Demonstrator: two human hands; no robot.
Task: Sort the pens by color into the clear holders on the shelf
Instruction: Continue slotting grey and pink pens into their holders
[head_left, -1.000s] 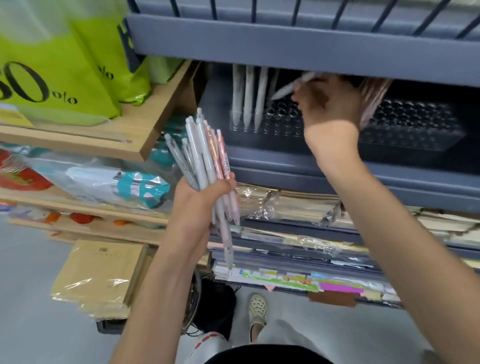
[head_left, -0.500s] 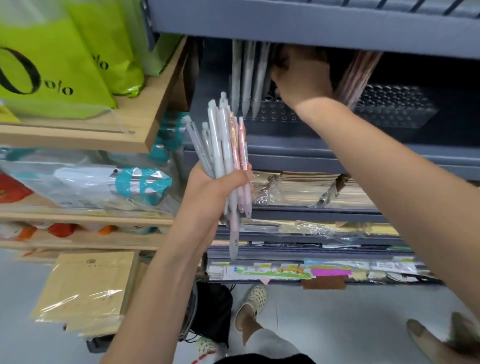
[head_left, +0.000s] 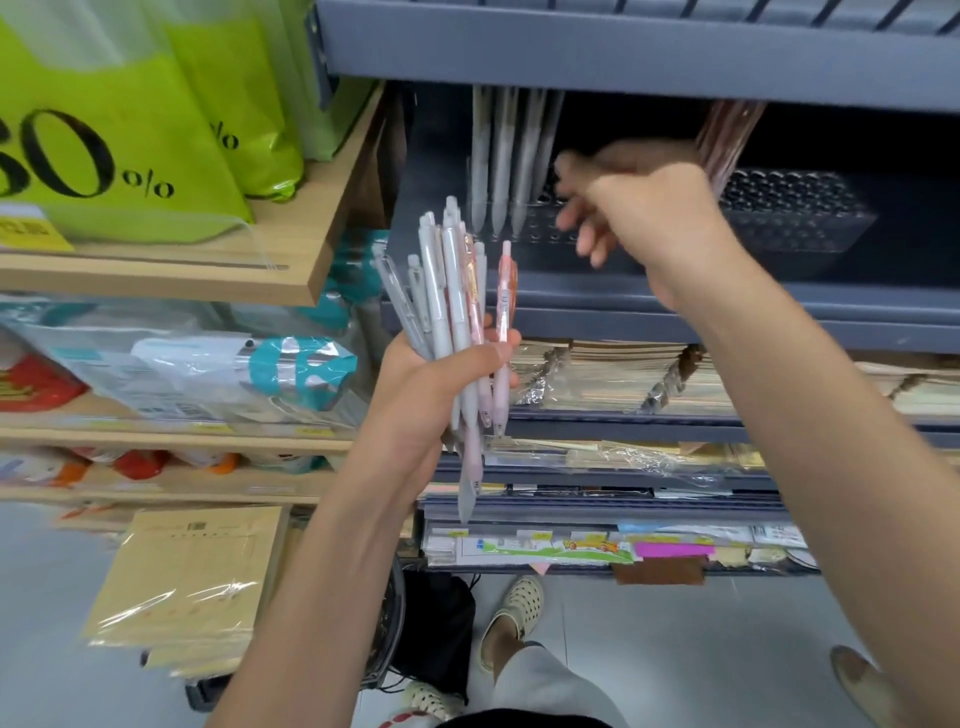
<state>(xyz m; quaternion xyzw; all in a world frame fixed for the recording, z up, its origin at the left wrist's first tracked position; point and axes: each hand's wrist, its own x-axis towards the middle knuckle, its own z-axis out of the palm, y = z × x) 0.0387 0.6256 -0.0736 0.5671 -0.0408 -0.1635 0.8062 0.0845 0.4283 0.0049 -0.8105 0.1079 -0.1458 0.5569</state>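
My left hand (head_left: 431, 384) grips the pen bundle (head_left: 452, 291) upright, long axis near vertical, just below-left of my right hand (head_left: 639, 208), whose fingers (head_left: 589, 244) hang loose and empty before the clear holder (head_left: 800, 218).

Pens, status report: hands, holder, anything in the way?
Left hand grips the pen bundle. Right hand open, empty, before the clear holder. White pens stand in it. No obstruction seen.

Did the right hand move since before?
Yes. The right hand has pulled back out and down from the white pens standing in the clear holder.
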